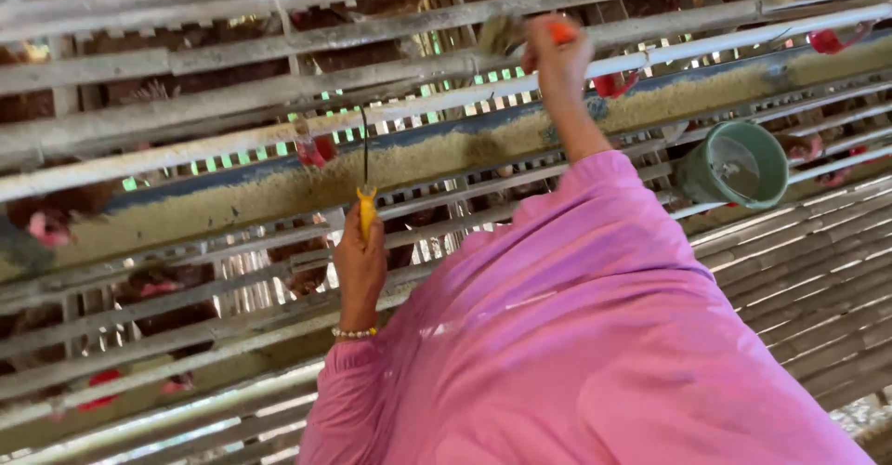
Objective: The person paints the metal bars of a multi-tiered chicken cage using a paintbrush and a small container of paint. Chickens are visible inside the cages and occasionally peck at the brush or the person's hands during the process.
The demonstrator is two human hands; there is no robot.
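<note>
A: What is each grip doing?

B: The left hand [360, 265] is clamped on a yellow-handled tool [367, 207], its thin dark shaft pointing up at the slats. The right hand [556, 56] is closed round an orange-tipped object [561, 30], raised against the upper rail.

A: Counts?

B: Two hands, one feed trough [279, 191] running across, one green cup [734, 163] to the right.

A: Room?

B: Tight; cage bars [186, 103] crowd both hands.

A: Hidden?

B: Pink sleeves [576, 335] cover the lower frame. Hens behind the bars are blurred, uncountable.
</note>
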